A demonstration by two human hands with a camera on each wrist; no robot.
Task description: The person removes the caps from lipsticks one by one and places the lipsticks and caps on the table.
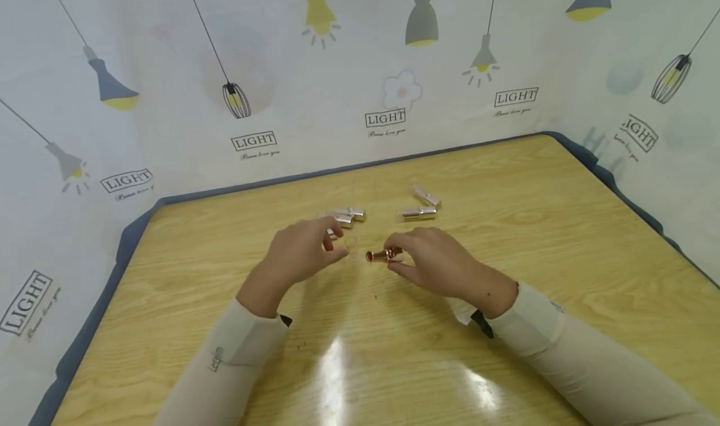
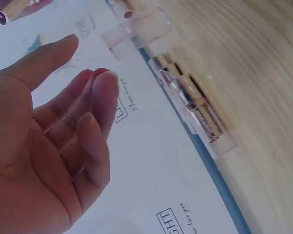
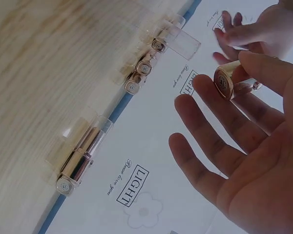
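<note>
My right hand [image 1: 435,260] pinches an uncapped rose-gold lipstick [image 1: 378,256] between thumb and fingers, its open end pointing left. In the right wrist view the round base of this lipstick [image 3: 223,84] faces the camera, and the other fingers are spread away from it. A clear lipstick cap [image 1: 351,245] stands on the table between the hands. My left hand [image 1: 304,251] is beside that cap, fingers loosely bent and thumb apart. The left wrist view shows nothing between the fingers of this hand [image 2: 63,131], with the clear cap [image 2: 154,29] beyond the fingertips.
Several capped lipsticks [image 1: 351,213] lie just behind my left hand. Two others lie farther right, one lipstick [image 1: 419,213] nearly level and one lipstick [image 1: 427,195] slanted. The wooden table [image 1: 506,188] ends at a wall cloth [image 1: 315,101] printed with lamps.
</note>
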